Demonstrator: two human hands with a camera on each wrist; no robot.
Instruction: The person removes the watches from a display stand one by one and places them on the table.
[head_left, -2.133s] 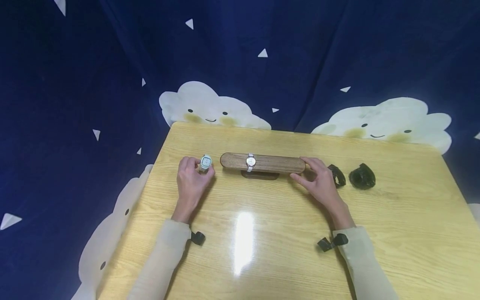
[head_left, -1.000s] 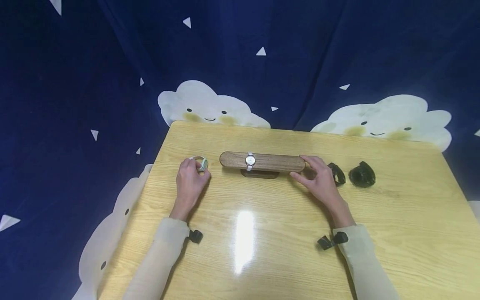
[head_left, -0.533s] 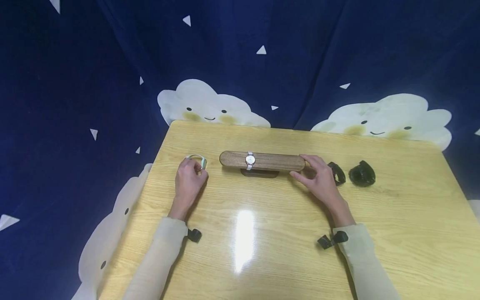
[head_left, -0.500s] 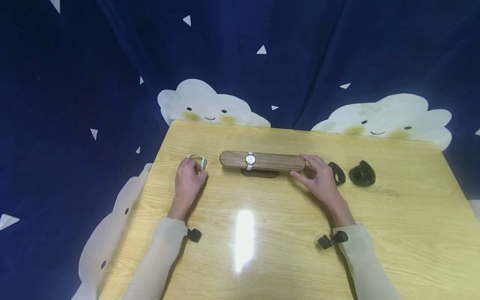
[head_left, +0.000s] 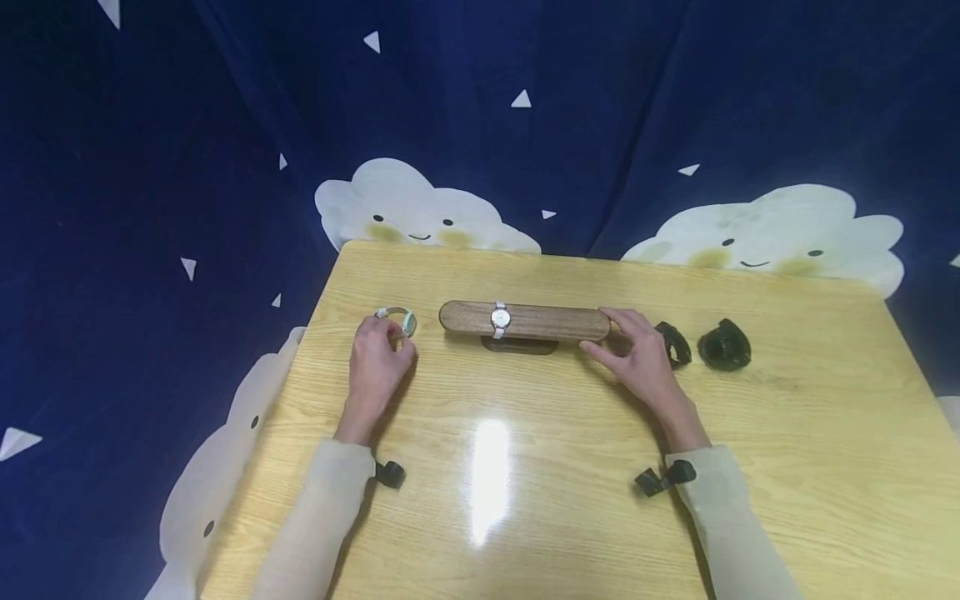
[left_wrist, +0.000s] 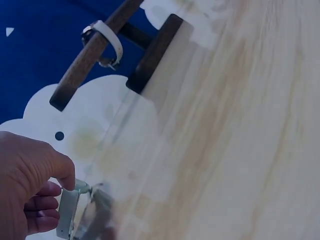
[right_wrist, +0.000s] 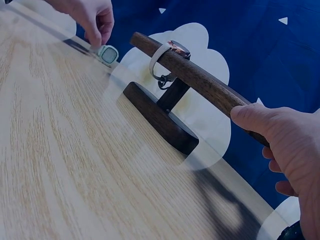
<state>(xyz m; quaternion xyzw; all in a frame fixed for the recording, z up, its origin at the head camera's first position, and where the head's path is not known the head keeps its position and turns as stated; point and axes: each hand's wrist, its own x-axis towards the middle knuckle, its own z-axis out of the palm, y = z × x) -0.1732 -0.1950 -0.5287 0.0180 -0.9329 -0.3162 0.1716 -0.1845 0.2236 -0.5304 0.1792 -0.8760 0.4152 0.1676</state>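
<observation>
My left hand [head_left: 377, 358] pinches a pale mint-green watch [head_left: 408, 322] by its strap, left of a dark wooden watch stand [head_left: 555, 322]. In the right wrist view the green watch [right_wrist: 108, 55] shows its square face, close to the tabletop. My right hand [head_left: 637, 350] grips the right end of the stand's bar, thumb on the near side. Around that bar, left of its middle, sits a white-strapped watch [head_left: 500, 318] with a round face. The left wrist view shows the bar raised on a post above its base [left_wrist: 155, 55].
Two black watches, one [head_left: 673, 346] just beyond my right hand and another [head_left: 724, 346] farther right, lie on the wooden table [head_left: 570, 500]. A dark blue curtain [head_left: 465, 100] with clouds hangs behind the table's back edge.
My left hand has moved slightly left with the green watch and turned it, so its face points right rather than up. My right hand stays on the stand.
</observation>
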